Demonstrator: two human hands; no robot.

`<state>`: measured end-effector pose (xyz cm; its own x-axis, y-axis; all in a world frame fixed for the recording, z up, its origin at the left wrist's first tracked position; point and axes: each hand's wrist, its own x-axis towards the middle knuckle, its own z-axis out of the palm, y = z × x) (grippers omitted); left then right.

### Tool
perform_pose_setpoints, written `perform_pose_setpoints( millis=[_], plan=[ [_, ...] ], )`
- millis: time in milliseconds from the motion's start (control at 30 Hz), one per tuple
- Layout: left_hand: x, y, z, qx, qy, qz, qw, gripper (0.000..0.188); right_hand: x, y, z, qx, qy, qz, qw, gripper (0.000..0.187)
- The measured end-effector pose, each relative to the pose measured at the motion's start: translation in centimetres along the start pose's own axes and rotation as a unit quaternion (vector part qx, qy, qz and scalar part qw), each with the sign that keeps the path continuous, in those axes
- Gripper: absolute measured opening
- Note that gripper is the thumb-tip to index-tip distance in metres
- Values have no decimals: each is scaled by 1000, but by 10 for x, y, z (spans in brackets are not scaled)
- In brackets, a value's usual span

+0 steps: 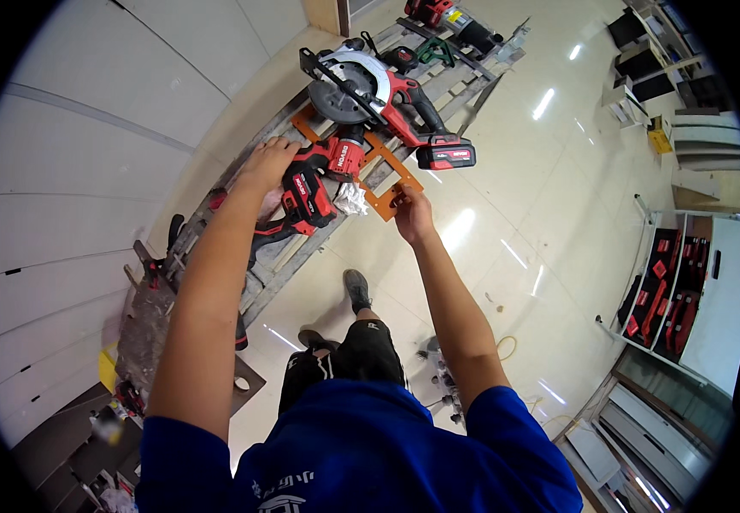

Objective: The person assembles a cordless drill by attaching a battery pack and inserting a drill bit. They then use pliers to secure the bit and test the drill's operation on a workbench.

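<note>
My right hand [413, 214] pinches the near right corner of a flat orange plate [384, 205] with rectangular cutouts. This plate lies on a worn slatted bench, partly under the tools. My left hand [269, 161] is at the left, its bent fingers against a red and black cordless power tool [308, 192]. What its fingertips grip is hidden. Just beyond stands a cordless circular saw [357, 90] with a round blade and a red and black battery. A crumpled white piece [351, 198] sits between the power tool and the plate.
The slatted bench [280, 261] runs diagonally along white cabinets [122, 111]. More tools lie at its far end, including a red one [430, 13] and a green clamp-like piece [435, 51]. At right, a white open-sided case [686, 282] holds red and black items. My shoe [356, 289] is beside the bench.
</note>
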<state>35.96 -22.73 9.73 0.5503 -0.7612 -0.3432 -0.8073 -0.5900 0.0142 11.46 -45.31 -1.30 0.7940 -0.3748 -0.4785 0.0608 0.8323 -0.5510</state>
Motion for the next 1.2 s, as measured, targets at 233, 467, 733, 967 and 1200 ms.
perform_pose_setpoints(
  millis=[233,467,733,967,1200],
  plan=[
    [-10,-5,7,-123,100,13,987,59,8,17,12,-51,74,18,996,21],
    [-34,-14,26,-105,169,13,980,51,4,19,-23,0,9,91,996,23],
    [-49,-4,58,-154,233,-107,954,54,-34,2,4,-45,73,107,991,19],
    [-71,-29,62,-174,289,-185,923,59,-11,5,-11,-37,67,101,992,26],
    [-87,-32,65,-72,227,-232,943,52,-28,4,8,-22,80,107,991,21]
  ],
)
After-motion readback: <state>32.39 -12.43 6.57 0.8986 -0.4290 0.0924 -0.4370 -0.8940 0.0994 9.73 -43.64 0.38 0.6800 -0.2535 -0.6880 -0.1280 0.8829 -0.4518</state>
